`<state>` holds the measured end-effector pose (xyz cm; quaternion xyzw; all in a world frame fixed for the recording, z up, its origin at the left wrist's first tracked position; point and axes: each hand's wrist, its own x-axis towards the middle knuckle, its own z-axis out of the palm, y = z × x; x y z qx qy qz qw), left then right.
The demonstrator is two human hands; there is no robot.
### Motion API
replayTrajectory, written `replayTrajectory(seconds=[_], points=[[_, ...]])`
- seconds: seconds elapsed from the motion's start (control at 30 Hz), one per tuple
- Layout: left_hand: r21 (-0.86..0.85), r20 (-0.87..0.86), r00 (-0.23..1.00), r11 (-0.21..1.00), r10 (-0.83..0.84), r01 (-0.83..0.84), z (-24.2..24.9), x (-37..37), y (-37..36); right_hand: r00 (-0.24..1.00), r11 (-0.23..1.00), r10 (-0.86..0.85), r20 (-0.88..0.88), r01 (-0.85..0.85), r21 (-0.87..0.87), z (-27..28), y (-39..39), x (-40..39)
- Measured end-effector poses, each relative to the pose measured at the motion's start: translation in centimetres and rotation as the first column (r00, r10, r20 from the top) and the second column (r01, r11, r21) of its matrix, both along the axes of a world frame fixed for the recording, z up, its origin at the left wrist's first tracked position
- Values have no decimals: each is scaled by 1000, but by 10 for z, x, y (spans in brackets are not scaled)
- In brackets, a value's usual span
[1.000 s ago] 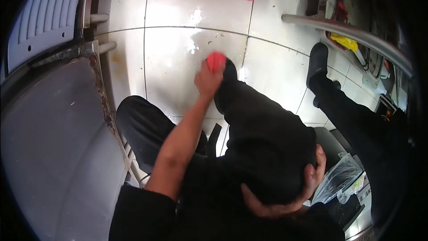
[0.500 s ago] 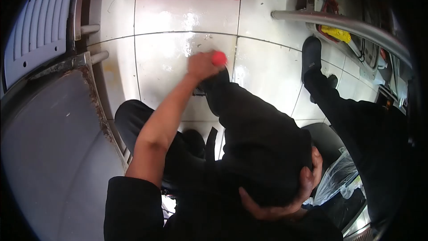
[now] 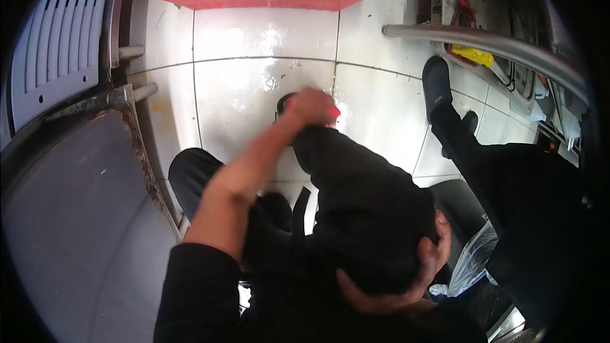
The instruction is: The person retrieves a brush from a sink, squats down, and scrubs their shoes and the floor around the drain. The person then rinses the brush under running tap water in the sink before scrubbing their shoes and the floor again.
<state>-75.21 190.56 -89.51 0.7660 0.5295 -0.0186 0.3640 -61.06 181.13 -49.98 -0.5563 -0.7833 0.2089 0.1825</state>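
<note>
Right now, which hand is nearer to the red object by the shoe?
Left. The left hand grips the red object at the shoe; the right hand is well away from it, curved around the black-trousered knee.

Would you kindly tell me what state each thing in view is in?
Left hand: closed on the red object, over the shoe
Red object: held, mostly covered by the hand
Shoe: worn, partly hidden
Right hand: fingers spread, cupped around the knee
Tiled floor: shiny, specked with small bits
Grey panel: edge rough and brownish
Clear plastic bag: crumpled
</note>
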Motion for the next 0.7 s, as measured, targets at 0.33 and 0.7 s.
replayTrajectory(seconds=[0.33, 0.7], points=[[-206, 46, 999, 978, -21, 30, 24, 39, 2, 993, 983, -109, 46, 101, 156, -4, -1, -17], [-85, 85, 996, 995, -37, 44, 12, 48, 2, 998, 999, 26, 66, -27, 21, 3, -6, -5]])
